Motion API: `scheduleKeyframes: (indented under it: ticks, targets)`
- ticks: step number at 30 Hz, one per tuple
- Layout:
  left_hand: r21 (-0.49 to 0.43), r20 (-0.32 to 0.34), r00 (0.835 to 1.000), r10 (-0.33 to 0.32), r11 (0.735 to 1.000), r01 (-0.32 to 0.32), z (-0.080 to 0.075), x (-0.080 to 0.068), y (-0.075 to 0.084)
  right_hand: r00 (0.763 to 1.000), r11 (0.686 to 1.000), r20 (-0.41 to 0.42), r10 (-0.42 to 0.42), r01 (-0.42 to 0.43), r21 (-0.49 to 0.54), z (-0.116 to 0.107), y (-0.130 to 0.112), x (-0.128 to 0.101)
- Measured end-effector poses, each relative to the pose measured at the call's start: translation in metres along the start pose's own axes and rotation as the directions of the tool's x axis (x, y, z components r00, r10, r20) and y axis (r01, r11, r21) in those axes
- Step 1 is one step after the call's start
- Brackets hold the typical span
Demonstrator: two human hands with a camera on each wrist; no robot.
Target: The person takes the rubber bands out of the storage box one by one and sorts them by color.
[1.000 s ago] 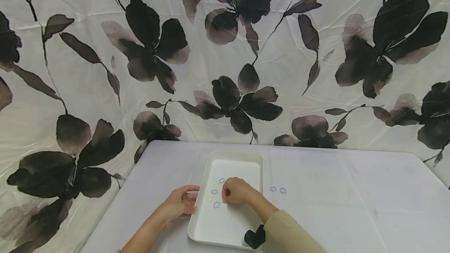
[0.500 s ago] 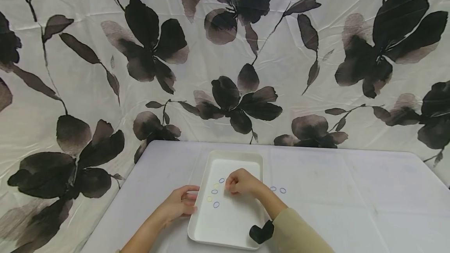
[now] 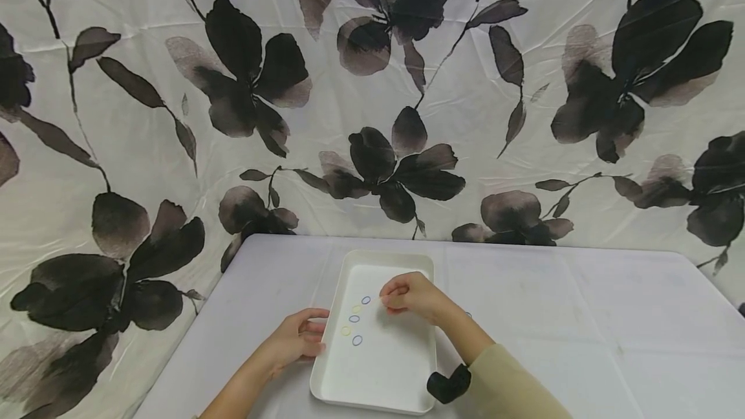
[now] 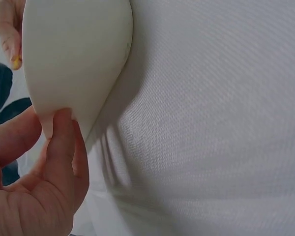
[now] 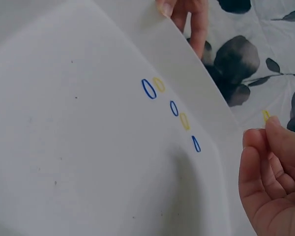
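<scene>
head cam looks down at a white tray (image 3: 378, 367) sitting on a table with a pale cloth (image 3: 582, 328), floral curtain (image 3: 372, 83) hanging behind it. left hand (image 3: 297, 338) is at the tray's left rim, and in the left wrist view the thumb and curled fingers (image 4: 64, 157) grip that edge. right hand (image 3: 410, 295) hovers over the far part of the tray with its fingers curled in, pinching a small yellow rubber band (image 5: 266, 116) at the fingertips, clearest in the right wrist view. five more little bands lie in a row along the tray's left side, three blue bands (image 3: 357, 340) and two yellow bands (image 3: 346, 330), close together. another blue one (image 3: 468, 315) on the cloth just right of the tray is mostly hidden behind the right wrist.
</scene>
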State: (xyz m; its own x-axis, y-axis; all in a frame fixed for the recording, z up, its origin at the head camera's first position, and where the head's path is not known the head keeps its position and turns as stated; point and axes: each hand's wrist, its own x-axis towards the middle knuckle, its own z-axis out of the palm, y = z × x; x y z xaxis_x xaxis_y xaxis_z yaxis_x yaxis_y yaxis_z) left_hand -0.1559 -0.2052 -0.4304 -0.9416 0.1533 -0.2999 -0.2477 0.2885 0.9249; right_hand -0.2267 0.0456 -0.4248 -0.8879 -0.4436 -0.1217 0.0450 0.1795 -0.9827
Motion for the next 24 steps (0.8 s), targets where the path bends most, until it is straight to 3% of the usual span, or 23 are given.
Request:
scheduleKeyframes:
  ticks: [5,24]
  targets:
    - [-0.005,0.001,1.0,-0.001,1.0,0.001,-0.001,-0.001,0.0,0.998,0.999,-0.047,0.031,-0.03,0.022,-0.006,0.001,-0.004]
    - [0.004,-0.002,1.0,-0.002,1.0,0.002,0.0,0.0,0.001,0.997,0.999,-0.078,0.027,-0.03,-0.026,-0.039,-0.003,-0.027]
